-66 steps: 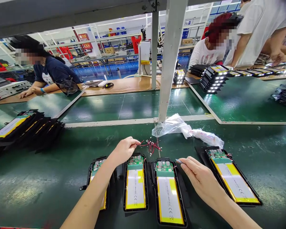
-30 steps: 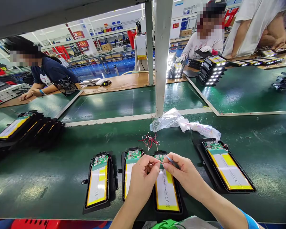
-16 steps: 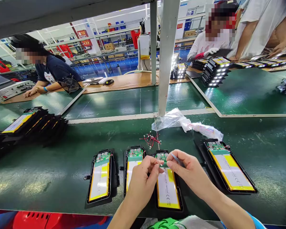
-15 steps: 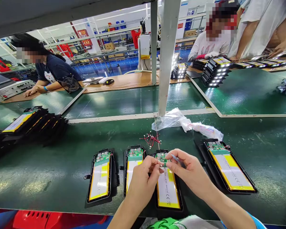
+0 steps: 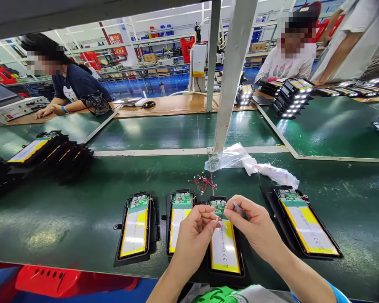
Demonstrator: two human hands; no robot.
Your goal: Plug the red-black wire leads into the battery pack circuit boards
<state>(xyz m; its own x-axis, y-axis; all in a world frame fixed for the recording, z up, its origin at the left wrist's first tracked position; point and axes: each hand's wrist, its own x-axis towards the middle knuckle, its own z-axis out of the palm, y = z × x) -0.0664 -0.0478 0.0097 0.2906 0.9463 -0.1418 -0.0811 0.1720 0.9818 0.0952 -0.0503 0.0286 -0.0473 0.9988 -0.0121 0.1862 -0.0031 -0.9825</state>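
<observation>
Over a black power bank casing (image 5: 226, 252) both my hands meet, a short thin wire (image 5: 221, 215) stretched between them. My left hand (image 5: 194, 235) pinches one end of it between thumb and forefinger, near a small white connector. The other end is pinched in the fingertips of my right hand (image 5: 255, 221), which also keeps a slim grey-blue tool (image 5: 236, 207) tucked between its fingers; its kind is mostly hidden. Inside the casing lie a silver-and-yellow battery (image 5: 222, 248) and a green circuit board (image 5: 217, 205), partly covered by my fingers.
Similar open casings stand left (image 5: 134, 227) and right (image 5: 308, 223). Beyond my hands are a pile of red wires (image 5: 204, 183) and a clear plastic bag (image 5: 230, 158). A stack of casings (image 5: 50, 155) sits far left. A white post (image 5: 232, 84) rises ahead; other people work across the bench.
My fingertips have shifted slightly, and the wire between them now shows more clearly. The camera view has turned a little. The casings stay in place.
</observation>
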